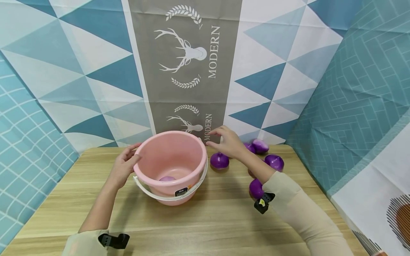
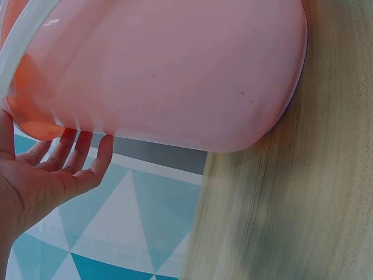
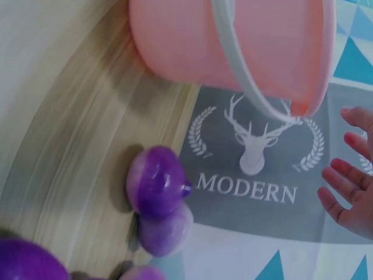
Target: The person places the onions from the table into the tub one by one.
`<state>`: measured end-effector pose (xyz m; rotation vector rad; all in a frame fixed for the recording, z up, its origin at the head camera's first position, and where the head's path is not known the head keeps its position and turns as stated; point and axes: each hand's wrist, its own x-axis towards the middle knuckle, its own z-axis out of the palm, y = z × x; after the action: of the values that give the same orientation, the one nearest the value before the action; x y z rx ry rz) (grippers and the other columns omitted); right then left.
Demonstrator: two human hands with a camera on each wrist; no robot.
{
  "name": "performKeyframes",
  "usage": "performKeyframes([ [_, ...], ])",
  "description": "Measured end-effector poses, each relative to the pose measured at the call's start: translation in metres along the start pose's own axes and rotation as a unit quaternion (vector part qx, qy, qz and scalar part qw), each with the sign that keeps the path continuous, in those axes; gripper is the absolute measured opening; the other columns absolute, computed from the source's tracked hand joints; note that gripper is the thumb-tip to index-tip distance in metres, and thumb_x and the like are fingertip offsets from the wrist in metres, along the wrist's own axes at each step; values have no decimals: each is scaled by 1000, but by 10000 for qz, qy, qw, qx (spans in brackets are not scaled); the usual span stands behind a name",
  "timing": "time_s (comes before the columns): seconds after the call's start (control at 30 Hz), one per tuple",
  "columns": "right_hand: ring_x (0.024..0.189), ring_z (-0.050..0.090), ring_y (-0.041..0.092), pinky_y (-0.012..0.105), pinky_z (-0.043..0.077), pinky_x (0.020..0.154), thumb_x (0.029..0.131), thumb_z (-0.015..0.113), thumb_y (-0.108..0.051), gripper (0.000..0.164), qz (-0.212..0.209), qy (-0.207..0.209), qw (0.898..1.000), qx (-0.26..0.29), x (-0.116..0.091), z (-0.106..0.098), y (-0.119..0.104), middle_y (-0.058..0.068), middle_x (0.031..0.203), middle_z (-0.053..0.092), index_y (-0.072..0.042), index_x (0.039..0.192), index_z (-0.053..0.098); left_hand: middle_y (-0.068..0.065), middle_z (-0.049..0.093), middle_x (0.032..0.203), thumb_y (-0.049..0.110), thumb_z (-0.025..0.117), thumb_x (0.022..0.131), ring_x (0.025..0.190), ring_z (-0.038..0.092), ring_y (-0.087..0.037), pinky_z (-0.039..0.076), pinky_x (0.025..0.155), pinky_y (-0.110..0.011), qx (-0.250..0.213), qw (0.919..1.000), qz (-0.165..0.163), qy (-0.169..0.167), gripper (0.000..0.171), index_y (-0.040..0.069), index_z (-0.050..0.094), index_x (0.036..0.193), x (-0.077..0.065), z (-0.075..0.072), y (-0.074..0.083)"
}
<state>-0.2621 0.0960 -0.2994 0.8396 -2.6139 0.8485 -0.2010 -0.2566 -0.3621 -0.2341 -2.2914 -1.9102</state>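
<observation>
A pink bucket (image 1: 169,188) with a white handle (image 1: 189,193) hanging at its front stands on the wooden table. My left hand (image 1: 123,167) grips the bucket's left rim, thumb over the edge; in the left wrist view its fingers (image 2: 105,154) touch the outer wall. One purple onion (image 1: 167,178) lies at the bottom inside. Just right of the rim, my right hand (image 1: 229,142) hovers with loosely bent fingers, holding nothing. Below it sits a glossy purple onion (image 1: 219,161), touching a paler onion (image 3: 165,228) in the right wrist view.
Several more purple onions (image 1: 274,162) lie on the right of the table, partly hidden by my right forearm. Patterned cloth (image 1: 189,71) with deer heads and triangles rises behind the table's (image 1: 211,227) back edge. Blue cloths (image 1: 32,135) hang at both sides.
</observation>
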Motion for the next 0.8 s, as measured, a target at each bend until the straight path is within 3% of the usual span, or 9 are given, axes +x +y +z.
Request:
performKeyframes([
  [0.43,105,55,32,46,49,89,84,69,-26,36,455,-121,9988,149,-19,-18,27,13,113,58,-7,113,65,17,57,102,13,50,95,88,60,1,55,68,-19,-7,10000,-13,-20,49,-2,34,140,0,1,1],
  [0.8,105,57,32,46,49,87,85,68,-29,36,763,101,9970,-125,-34,-34,48,13,116,59,-7,113,65,16,58,102,14,50,95,87,60,0,55,67,-19,-94,9999,64,-33,48,-1,36,139,1,0,0],
])
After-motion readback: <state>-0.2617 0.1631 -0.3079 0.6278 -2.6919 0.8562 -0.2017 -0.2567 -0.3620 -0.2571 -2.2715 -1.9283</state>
